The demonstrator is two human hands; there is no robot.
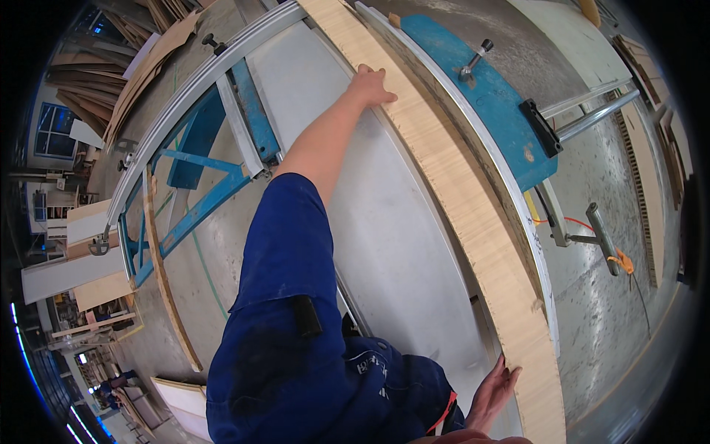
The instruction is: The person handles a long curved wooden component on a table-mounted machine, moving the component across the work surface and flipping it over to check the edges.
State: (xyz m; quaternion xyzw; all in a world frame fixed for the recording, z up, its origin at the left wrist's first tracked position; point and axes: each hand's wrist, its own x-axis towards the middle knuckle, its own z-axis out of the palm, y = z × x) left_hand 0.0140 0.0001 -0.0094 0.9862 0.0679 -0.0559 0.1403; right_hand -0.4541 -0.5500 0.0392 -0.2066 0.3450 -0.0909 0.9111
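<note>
A long, pale wooden board (462, 189) lies along the metal table of a sliding panel saw, running from the top of the view to the lower right. My left arm is stretched far forward, and my left hand (371, 87) rests on the board's left edge with thumb and fingers spread. Close to my body, my right hand (492, 394) touches the same edge near the board's near end, its fingers extended and not wrapped round the wood. Under the board sits the smooth grey sliding table (377, 200). A dark gap shows beside the board near my right hand.
Right of the board are a metal rail and a teal machine part (484, 96) with a clamp lever (475, 61). Further right stands a handle (603, 238) with an orange tie. At left, a teal outrigger frame (200, 214) reaches out, with a wood strip (166, 274) and stacked panels beyond.
</note>
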